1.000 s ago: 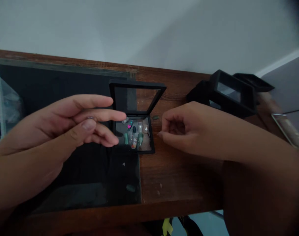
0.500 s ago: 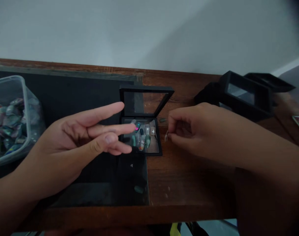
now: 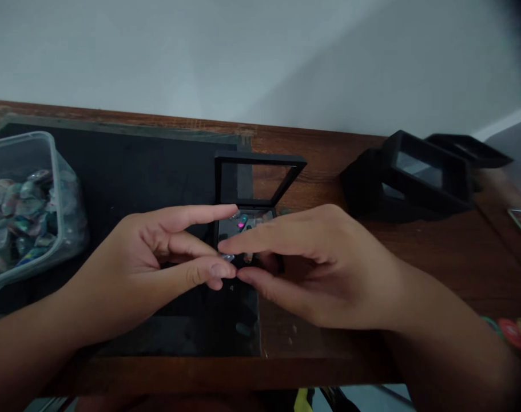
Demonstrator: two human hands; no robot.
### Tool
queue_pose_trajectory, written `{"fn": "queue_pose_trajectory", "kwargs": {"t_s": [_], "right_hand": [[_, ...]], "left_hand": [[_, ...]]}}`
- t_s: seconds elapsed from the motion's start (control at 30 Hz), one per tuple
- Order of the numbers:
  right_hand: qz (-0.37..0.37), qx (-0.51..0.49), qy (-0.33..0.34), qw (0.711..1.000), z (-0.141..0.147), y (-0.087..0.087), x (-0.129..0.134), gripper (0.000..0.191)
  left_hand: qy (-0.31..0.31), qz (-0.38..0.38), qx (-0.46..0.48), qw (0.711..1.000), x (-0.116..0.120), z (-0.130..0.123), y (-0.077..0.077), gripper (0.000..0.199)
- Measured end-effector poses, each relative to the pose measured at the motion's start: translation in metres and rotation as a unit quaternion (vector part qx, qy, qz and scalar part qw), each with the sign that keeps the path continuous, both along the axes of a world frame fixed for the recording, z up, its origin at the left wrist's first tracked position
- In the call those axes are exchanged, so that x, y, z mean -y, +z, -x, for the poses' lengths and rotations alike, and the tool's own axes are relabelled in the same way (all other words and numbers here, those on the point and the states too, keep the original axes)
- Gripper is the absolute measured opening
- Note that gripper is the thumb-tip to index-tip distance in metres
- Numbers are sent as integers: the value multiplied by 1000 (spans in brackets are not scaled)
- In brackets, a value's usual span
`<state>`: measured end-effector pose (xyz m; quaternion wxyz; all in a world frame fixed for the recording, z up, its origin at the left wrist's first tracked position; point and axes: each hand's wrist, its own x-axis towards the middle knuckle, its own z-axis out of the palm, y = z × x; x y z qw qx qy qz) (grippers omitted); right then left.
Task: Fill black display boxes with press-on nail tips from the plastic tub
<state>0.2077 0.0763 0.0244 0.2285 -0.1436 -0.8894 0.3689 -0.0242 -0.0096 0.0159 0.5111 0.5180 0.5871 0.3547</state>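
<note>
Over the near part of an open black case (image 3: pixel 260 155), my left hand (image 3: pixel 170 257) pinches a small clear shiny piece (image 3: pixel 228 258) between thumb and fingers. My right hand (image 3: pixel 320 257) meets it from the right, its thumb tip close to my left thumb tip and its index finger over the piece. Whether the right fingers also grip the piece is unclear. Inside the case lie several small nail-like pieces, one with a bright pink spot (image 3: pixel 241 225); my right hand hides part of them. The windowed lid stands raised.
At the left, a clear plastic tub (image 3: pixel 58 189) holds many shiny pieces. Several black windowed cases (image 3: pixel 432 171) are stacked at the right by the wall. A dark mat (image 3: pixel 135 166) covers the left of the wooden table; a small green piece (image 3: pixel 243 328) lies near its front edge.
My right hand has moved left from beside the case to my left fingertips. My left thumb and fingers, spread before, have closed on the small clear piece.
</note>
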Motion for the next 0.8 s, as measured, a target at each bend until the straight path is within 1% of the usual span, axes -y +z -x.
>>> {"fn": "queue_pose_trajectory", "kwargs": {"t_s": [0.07,0.23,0.37,0.53,0.63,0.7,0.8], "right_hand": [[0,8,13,1000,1,-1,-1,15],[9,8,4,1000,0,2,-2,15],[1,4,3,1000,0,3,-2,13],[-13,9,-4,1000,2,1,0,7],[-34,8,-20,999,2,1,-1,8],[-45,11,-29,999,1,2,-1,10],[-39,16,-31,999,1,3,-2,10]], "left_hand": [[4,-18,-28,999,-1,-2,0,53],[12,-32,-48,998,0,-1,1,52],[4,-25,-20,999,1,1,0,56],[8,-24,-18,1000,0,1,-1,51],[0,-18,-12,1000,0,-1,-2,48],[6,-9,6,1000,1,-2,-3,46],[21,0,27,999,1,-3,-3,43]]}}
